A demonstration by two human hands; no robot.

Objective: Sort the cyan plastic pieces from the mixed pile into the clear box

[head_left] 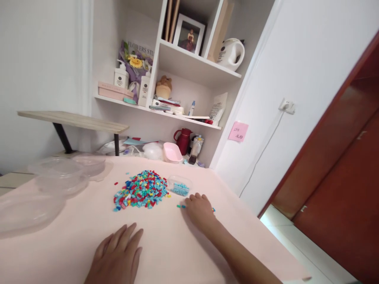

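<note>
My left hand [118,252] lies flat on the pink tabletop, fingers stretched out and holding nothing. Farther forward on the right, my right hand [199,209] rests on the table with its fingers bent and close together; what they hold, if anything, is hidden. A small green and blue piece [181,206] shows at its left, and a few coloured bits [213,210] peek out at its right. Just beyond the fingers stands a clear plastic tub [189,180] with light blue pieces [180,189] in it. Left of the tub spreads a heap of small multicoloured plastic bricks [145,189].
Several clear plastic containers [29,211] line the table's left side. At the back are a pink basin [172,153], a dark red jug [184,140] and a transparent bottle [196,148]. A small raised wooden stand [74,120] is at left, below white shelves [192,67].
</note>
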